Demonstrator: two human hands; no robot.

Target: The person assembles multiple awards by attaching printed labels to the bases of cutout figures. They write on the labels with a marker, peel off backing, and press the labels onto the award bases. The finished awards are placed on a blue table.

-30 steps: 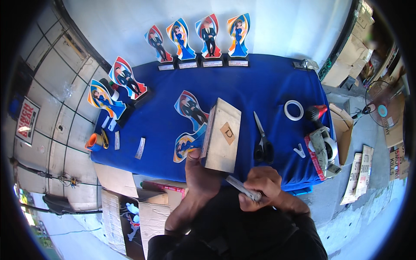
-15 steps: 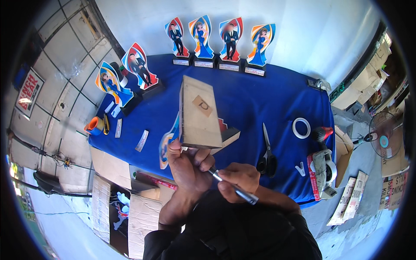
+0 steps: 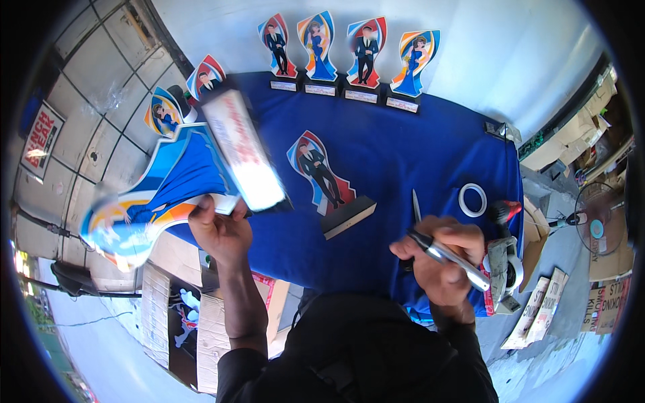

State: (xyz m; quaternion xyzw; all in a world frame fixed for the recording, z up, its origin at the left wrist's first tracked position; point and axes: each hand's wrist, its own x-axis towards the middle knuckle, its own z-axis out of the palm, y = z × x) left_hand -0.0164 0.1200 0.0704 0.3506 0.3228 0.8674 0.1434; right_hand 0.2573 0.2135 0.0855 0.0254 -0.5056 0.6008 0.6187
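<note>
Right hand (image 3: pixel 449 258): fingers curled round a silver-and-black pen (image 3: pixel 443 254). Left hand (image 3: pixel 223 232): gripped a tilted trophy (image 3: pixel 181 171), aloft at the left of the blue cloth (image 3: pixel 396 148). Step, as judged: pen work on trophies, this one being handled; next move called for a firm left grip, pen kept clear. Beyond: second trophy (image 3: pixel 317 171), lay flat; four trophies (image 3: pixel 366 54), stood in the back row.

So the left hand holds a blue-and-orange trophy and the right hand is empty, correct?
The right hand isn't empty: the head view shows it holding a pen. The left hand does hold the blue-and-orange trophy.
</note>
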